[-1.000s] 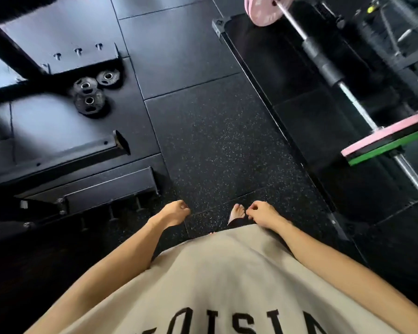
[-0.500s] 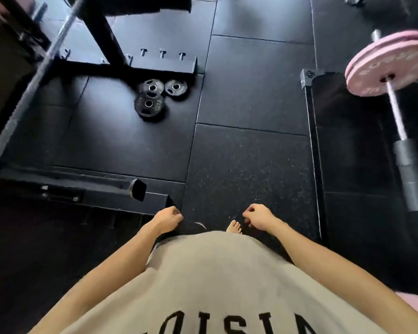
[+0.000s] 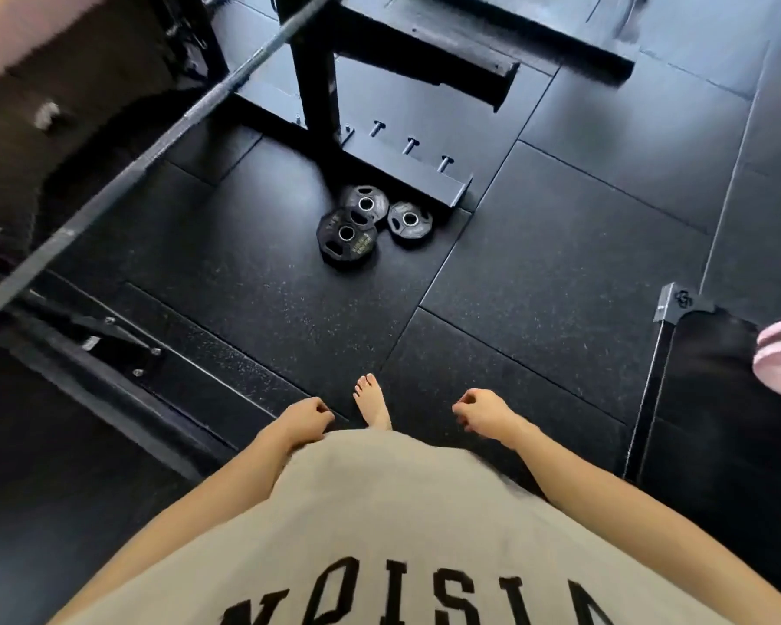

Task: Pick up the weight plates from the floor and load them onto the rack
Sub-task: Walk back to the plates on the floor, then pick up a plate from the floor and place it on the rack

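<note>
Three black weight plates [image 3: 366, 225] lie clustered on the floor [image 3: 537, 263] at twelve o'clock from the bare foot [image 3: 373, 403], just beside the rack [image 3: 406, 169] base. Left hand [image 3: 305, 419] and right hand [image 3: 483, 412] hang loosely curled, holding nothing, well apart from the plates.

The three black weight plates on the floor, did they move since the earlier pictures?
No. The three weight plates lie in the same cluster by the end of the rack base, below its pegs. Only the head camera moved.
</note>
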Demonstrator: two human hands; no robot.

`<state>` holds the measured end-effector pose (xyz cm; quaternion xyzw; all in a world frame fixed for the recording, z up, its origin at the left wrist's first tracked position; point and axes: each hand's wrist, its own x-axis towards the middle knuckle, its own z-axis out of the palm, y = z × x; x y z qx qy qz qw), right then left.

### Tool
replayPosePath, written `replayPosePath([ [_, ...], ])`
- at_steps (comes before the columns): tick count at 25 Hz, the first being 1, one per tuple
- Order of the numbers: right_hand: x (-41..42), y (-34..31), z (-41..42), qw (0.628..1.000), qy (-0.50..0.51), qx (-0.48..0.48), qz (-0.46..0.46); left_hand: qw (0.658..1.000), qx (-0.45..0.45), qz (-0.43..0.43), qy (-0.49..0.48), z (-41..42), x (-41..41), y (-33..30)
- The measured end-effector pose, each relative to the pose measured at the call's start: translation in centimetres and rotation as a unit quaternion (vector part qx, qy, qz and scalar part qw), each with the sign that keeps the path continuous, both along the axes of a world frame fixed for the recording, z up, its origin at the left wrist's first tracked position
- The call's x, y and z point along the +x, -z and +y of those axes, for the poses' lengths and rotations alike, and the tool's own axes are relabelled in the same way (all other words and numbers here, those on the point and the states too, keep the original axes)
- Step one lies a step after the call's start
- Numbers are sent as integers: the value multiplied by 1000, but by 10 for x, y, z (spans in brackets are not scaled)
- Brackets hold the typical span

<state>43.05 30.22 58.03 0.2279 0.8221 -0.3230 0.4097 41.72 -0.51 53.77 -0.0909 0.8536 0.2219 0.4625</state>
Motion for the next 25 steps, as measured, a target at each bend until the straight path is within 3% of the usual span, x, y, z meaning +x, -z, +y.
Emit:
replayPosePath([
  [8,-238,-13,-7,996,-85,-2,30,984,30,-2,-173,-11,-197,-15],
  [17,-488,50,-10,975,-214,-21,-60,960,37,-95,-262,24,-363,26],
  [22,-621,153,-18,962,-261,7,-85,917,17,-120,-379,29,-461,116],
  [25,-681,234,-34,964,-255,26,-75,914,-1,-121,-388,17,-506,193],
])
